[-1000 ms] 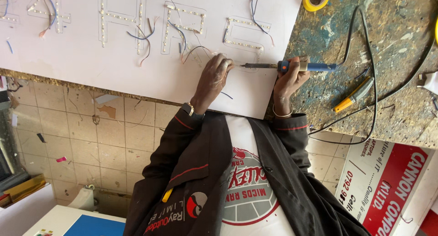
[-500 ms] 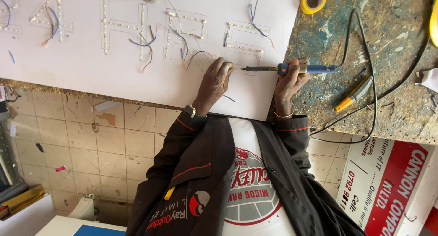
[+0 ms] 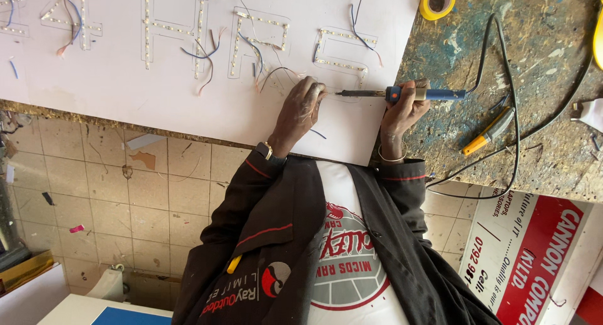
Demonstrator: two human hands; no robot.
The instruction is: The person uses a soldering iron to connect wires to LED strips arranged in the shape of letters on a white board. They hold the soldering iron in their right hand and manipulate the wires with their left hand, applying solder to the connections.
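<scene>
Right hand [image 3: 402, 111] grips soldering iron [image 3: 402, 94] — left hand [image 3: 301, 111] pins wire [image 3: 317, 134].

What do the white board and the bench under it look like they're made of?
The white board: probably foam or plastic sheet, smooth and matte, with a thin clean-cut edge. The bench: seems to be rough wood or board, its worn top blotched with blue, yellow and brown paint; I can't confirm what lies beneath.

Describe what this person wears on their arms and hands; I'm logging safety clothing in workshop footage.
The left sleeve and the right sleeve belong to a black jacket and have thin red piping near the cuffs. The left hand is bare, with a gold-cased wristwatch at the wrist. The right hand is also bare, with a thin metal bangle. No gloves.
</scene>
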